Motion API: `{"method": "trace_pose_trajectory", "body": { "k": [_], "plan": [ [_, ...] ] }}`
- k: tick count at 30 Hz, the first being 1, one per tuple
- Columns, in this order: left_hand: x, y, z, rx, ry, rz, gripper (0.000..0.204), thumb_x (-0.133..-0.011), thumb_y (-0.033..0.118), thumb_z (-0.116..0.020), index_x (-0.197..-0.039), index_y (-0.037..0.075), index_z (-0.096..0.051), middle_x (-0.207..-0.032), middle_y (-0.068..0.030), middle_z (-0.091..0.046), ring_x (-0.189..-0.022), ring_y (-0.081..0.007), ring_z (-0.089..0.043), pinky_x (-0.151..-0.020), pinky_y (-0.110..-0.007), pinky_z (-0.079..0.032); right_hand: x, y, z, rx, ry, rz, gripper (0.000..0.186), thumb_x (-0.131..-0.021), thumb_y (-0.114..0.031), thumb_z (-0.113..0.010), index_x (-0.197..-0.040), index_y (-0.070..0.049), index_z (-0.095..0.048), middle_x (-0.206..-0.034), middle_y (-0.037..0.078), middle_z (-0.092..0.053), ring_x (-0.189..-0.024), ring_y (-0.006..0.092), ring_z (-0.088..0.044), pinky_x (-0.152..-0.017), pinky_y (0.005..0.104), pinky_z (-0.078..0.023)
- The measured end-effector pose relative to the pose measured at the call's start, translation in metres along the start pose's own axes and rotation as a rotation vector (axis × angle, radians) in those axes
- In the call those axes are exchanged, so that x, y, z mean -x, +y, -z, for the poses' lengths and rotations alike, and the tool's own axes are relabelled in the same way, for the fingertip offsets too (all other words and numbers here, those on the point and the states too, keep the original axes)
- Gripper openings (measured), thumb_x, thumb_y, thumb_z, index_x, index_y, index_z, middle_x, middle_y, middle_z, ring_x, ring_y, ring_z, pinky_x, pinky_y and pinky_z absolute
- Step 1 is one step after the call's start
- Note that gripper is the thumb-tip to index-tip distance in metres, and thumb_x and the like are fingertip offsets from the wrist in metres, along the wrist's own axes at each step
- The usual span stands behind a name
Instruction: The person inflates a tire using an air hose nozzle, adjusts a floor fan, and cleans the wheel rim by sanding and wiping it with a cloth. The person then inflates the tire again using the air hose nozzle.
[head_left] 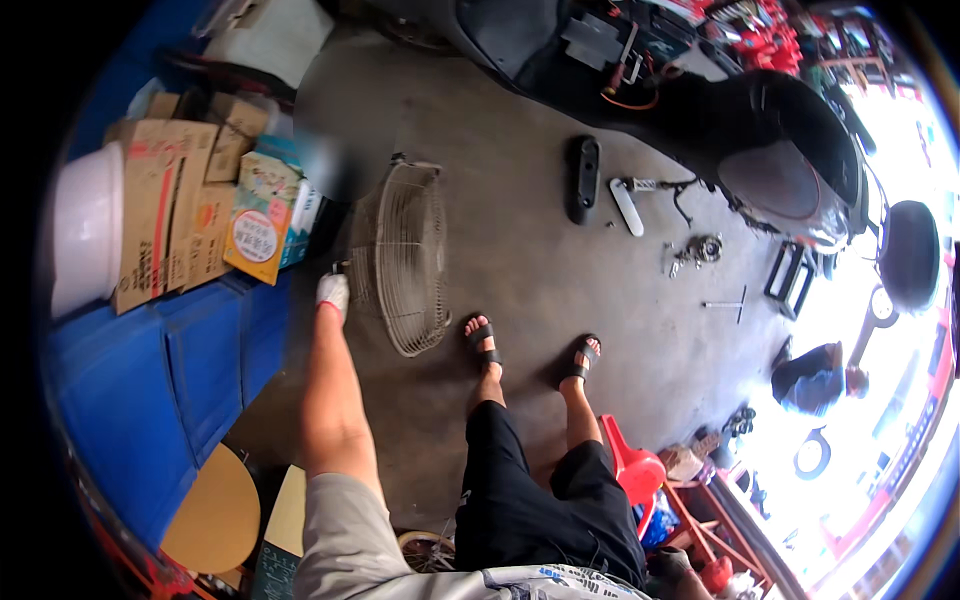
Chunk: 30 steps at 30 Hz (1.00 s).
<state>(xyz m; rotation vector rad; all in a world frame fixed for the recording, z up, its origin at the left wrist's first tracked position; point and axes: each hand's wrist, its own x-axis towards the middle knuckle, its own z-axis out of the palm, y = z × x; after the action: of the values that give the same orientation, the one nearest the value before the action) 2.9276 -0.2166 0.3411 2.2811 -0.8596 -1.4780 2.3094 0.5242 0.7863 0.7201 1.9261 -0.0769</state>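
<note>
My left hand (332,291), in a whitish work glove with a red cuff, reaches forward at the end of a straight arm. It is closed at a small dark part behind a large round fan (408,260) with a dusty wire cage. The fan stands on the grey floor, its cage seen nearly edge-on from above, just left of my sandalled feet. Its rear is partly hidden and blurred. My right hand does not show.
Blue cabinets (195,370) carry cardboard boxes (155,215) and a white bucket (85,230) at left. A partly stripped scooter (760,140) stands far right, with loose parts and a T-handled wrench (740,305) on the floor. A red plastic chair (637,465) is beside my leg; another person (812,380) crouches at right.
</note>
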Motion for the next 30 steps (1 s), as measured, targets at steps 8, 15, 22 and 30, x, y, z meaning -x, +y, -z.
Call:
{"method": "trace_pose_trajectory", "body": {
  "k": [8, 15, 22, 30],
  "plan": [
    [0.080, 0.045, -0.067, -0.775, 0.150, -0.231, 0.032, -0.078, 0.016, -0.062, -0.101, -0.001, -0.073, -0.102, -0.0296, -0.072, -0.102, -0.0458, -0.069, -0.086, -0.048, -0.056, 0.006, -0.023, -0.058, -0.021, -0.067, 0.046, 0.021, -0.095, -0.017, -0.068, -0.107, -0.001, -0.073, -0.085, 0.011, -0.073, -0.070, 0.0239, -0.071, -0.062, 0.0363, -0.059],
    [0.171, 0.106, -0.143, -0.795, 0.182, -0.202, 0.029, -0.082, 0.017, -0.066, -0.105, 0.003, -0.073, -0.110, -0.0275, -0.071, -0.107, -0.0472, -0.067, -0.091, -0.051, -0.056, -0.059, 0.010, -0.020, -0.332, -0.295, 0.135, 0.022, -0.095, -0.015, -0.067, -0.111, -0.001, -0.070, -0.084, 0.006, -0.070, -0.068, 0.0219, -0.068, -0.062, 0.0364, -0.057],
    [0.260, 0.114, -0.200, -0.725, 0.104, -0.244, 0.027, -0.084, 0.017, -0.064, -0.105, 0.002, -0.072, -0.110, -0.0280, -0.071, -0.108, -0.0469, -0.066, -0.090, -0.051, -0.055, -0.118, 0.042, 0.026, -0.062, -0.269, 0.275, 0.030, -0.093, -0.014, -0.070, -0.119, 0.002, -0.067, -0.093, 0.013, -0.072, -0.074, 0.0282, -0.073, -0.066, 0.0428, -0.063],
    [0.336, 0.087, -0.288, -0.529, 0.084, -0.143, 0.021, -0.085, 0.012, -0.062, -0.097, 0.000, -0.073, -0.096, -0.0293, -0.072, -0.093, -0.0479, -0.070, -0.077, -0.051, -0.057, -0.132, 0.006, 0.040, -0.271, -0.180, 0.249, 0.026, -0.094, -0.014, -0.069, -0.115, 0.001, -0.069, -0.085, 0.007, -0.070, -0.065, 0.0217, -0.068, -0.060, 0.0368, -0.059]
  ]
}}
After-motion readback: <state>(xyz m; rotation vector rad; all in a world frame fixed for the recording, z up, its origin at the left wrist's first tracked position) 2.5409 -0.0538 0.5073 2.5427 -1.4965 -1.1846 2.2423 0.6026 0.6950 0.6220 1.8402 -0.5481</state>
